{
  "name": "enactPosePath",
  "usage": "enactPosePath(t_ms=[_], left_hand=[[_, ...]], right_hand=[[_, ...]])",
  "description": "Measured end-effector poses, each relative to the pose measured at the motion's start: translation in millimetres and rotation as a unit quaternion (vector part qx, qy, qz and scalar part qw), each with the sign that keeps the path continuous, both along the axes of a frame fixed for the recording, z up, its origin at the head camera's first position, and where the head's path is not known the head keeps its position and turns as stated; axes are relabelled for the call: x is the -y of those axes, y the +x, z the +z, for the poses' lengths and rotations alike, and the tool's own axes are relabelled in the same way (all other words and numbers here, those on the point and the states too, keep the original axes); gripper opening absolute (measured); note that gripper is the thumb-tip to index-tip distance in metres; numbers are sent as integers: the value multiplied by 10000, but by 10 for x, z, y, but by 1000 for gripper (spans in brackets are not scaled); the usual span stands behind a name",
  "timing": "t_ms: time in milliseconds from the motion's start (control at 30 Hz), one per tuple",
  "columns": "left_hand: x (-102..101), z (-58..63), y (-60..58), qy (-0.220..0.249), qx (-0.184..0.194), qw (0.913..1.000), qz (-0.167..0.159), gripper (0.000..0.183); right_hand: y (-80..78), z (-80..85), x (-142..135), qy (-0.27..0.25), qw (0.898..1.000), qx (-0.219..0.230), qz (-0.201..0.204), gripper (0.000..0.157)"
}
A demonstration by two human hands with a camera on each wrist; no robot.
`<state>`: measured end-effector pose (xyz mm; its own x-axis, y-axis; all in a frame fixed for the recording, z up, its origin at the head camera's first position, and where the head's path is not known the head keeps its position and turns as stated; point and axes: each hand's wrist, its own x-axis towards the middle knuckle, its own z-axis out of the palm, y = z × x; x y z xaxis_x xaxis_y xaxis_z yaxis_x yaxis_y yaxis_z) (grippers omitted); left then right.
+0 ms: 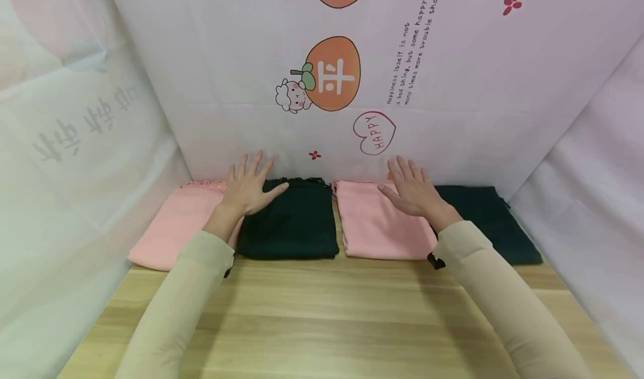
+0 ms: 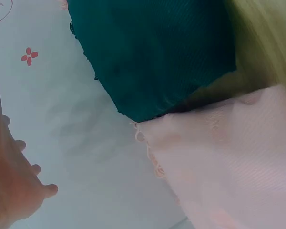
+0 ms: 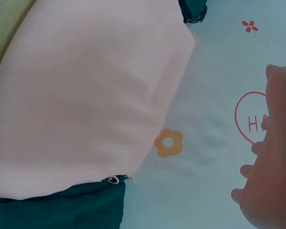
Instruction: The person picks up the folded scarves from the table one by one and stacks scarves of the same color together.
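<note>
Four folded cloths with fringed edges, likely scarves, lie in a row: a pink scarf at far left, a dark green scarf, another pink scarf, and a second dark green scarf at far right. My left hand is spread, fingers straight, above the meeting edges of the left pair. Fingers extended, my right hand is over the right-hand pink scarf. Both hands hold nothing. In the left wrist view the left hand appears apart from the cloths; so does the right hand in its view.
A wooden tabletop extends in front of the scarves. Behind them rises a white printed sheet with cartoon fruit and lettering. White fabric walls close in the left and right sides.
</note>
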<state>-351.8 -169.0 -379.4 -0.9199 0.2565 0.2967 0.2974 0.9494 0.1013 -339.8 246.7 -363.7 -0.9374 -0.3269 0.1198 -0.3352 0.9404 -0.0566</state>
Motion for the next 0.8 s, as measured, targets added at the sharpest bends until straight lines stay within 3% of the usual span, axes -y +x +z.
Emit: enactPosePath(t_ms=[167,400,800], left_hand=[[-1,6,3,158,-81,9998,-96,81],[13,2,6,435,-141,9987,-216,78],[119,-91,34,806,296,9959,-295,81]], right_hand=[[2,5,39,-174,9997,-114,158,80],[-1,21,114,-641,9974,101,311,77],[-81,-85,267,-1179,9907,411,546,74]])
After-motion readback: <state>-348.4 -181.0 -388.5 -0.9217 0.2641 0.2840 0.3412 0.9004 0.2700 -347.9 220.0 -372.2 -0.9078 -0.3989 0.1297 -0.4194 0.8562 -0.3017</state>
